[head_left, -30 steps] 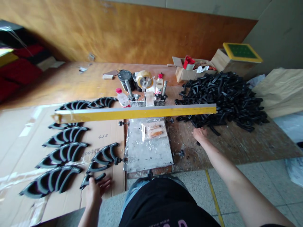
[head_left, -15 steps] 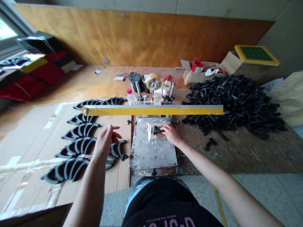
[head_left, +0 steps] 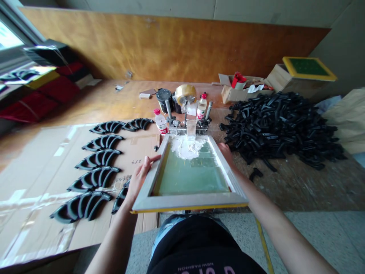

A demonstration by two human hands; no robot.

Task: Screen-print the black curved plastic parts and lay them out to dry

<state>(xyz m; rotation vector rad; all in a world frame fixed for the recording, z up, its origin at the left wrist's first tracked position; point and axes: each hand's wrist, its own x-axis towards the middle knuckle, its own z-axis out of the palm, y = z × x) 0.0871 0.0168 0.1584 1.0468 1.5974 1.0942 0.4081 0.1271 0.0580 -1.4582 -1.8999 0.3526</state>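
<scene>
A screen-printing frame (head_left: 241, 198) with pale, smeared edges and a green mesh slopes towards me over the work plate, hiding it. White paste (head_left: 186, 148) lies across the far end of the mesh. At the frame's left side, my left hand (head_left: 139, 177) is open, index finger stretched against the edge; its other fingers are partly hidden. My right hand (head_left: 226, 152) is by the right side of the frame, with its fingers mostly out of sight. The black handle-like part seen earlier on the plate is now covered.
Rows of curved black parts (head_left: 98, 158) lie on cardboard (head_left: 37, 160) at left. A heap of black parts (head_left: 279, 125) is at right, with one loose part (head_left: 256, 174) before it. Behind stand two bottles (head_left: 201, 106), a tape roll (head_left: 185, 95) and an open carton (head_left: 232, 95).
The frame has swung down from near edge-on to cover the plate. My left hand has moved right to its edge; my right hand has left the black part and shifted right.
</scene>
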